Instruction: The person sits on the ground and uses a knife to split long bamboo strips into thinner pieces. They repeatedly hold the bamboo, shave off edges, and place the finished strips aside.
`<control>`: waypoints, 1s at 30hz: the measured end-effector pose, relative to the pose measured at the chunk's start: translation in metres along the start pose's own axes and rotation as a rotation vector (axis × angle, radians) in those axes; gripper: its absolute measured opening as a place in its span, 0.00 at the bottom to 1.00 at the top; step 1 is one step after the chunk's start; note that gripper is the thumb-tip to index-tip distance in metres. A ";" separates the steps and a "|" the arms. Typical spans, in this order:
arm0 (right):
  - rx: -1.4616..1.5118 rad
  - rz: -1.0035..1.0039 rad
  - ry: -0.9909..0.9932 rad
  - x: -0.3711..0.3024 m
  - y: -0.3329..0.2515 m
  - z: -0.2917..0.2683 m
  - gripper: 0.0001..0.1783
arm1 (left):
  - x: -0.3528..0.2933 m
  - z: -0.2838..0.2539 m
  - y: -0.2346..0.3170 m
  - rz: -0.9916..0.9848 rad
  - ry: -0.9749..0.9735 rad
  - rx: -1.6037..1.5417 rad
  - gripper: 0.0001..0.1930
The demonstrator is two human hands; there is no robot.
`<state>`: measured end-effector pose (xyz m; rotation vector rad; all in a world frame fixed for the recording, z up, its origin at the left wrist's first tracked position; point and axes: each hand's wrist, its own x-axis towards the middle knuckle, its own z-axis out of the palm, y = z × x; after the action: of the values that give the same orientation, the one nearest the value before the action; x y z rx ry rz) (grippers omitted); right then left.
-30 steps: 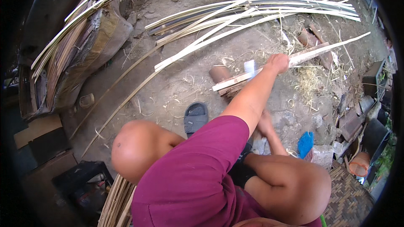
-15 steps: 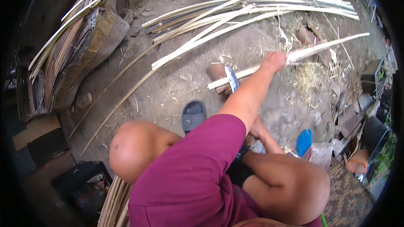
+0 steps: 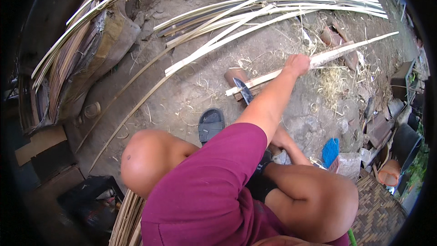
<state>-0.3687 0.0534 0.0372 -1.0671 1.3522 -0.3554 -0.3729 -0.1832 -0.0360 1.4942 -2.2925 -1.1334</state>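
Note:
My left hand point(image 3: 298, 65) is closed around a pale bamboo strip point(image 3: 337, 53), with its arm reaching across in front of me. The strip slants from lower left to upper right. Near its left end it lies over a reddish-brown block point(image 3: 235, 75) on the ground. A knife blade point(image 3: 244, 92) crosses the strip there, its tip toward the upper left. My right hand point(image 3: 281, 137) is partly hidden behind my left forearm. It is closed on the knife, whose handle is out of sight.
Long bamboo strips point(image 3: 218, 41) lie beyond the block, and others rest on a worn bundle point(image 3: 98, 50) at left. Shavings point(image 3: 332, 84) cover the dirt at right. A sandal point(image 3: 211, 126), a blue cloth-like item point(image 3: 330, 152), a woven mat point(image 3: 378, 214) and a black crate point(image 3: 91, 200) are near me.
The knife's tip has shifted left and slightly down, and its blade now looks darker. The strip's far end has risen a little in the picture. My left hand keeps its hold.

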 end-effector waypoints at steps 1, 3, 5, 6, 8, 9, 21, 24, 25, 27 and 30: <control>0.026 -0.003 -0.033 0.003 0.000 0.004 0.14 | 0.000 0.000 -0.008 -0.010 0.033 0.001 0.15; 0.069 -0.006 -0.068 0.009 -0.005 0.003 0.14 | 0.004 -0.001 -0.012 -0.009 0.059 -0.006 0.15; -0.056 -0.026 -0.181 -0.003 -0.010 0.012 0.14 | 0.005 0.000 -0.005 0.010 0.047 -0.022 0.15; -0.054 -0.035 -0.221 -0.007 -0.016 0.019 0.14 | 0.004 0.001 -0.005 -0.002 0.044 -0.030 0.15; -0.086 -0.078 -0.241 -0.010 -0.012 0.021 0.14 | 0.003 0.002 -0.003 -0.025 0.040 -0.046 0.15; 0.042 -0.067 -0.155 -0.001 -0.005 0.022 0.13 | 0.005 -0.003 -0.005 -0.021 0.059 -0.037 0.15; 0.371 0.052 -0.162 0.008 0.002 0.042 0.17 | -0.018 -0.026 -0.028 -0.071 0.018 0.025 0.16; 0.661 0.165 0.151 0.012 0.007 0.017 0.20 | -0.020 -0.071 -0.033 0.221 -0.208 0.454 0.12; 0.696 0.163 0.248 0.013 0.017 0.003 0.21 | -0.016 -0.098 -0.032 0.363 -0.300 0.684 0.10; 0.119 -0.106 0.448 0.006 0.042 -0.020 0.28 | -0.038 -0.146 -0.061 0.714 -0.261 0.937 0.04; -0.603 -0.439 0.648 -0.014 0.043 -0.069 0.34 | -0.111 -0.197 -0.100 0.434 -0.662 1.011 0.09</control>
<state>-0.4496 0.0578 0.0214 -1.8708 1.8538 -0.6825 -0.1465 -0.2081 0.0597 0.6883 -3.7298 -0.3165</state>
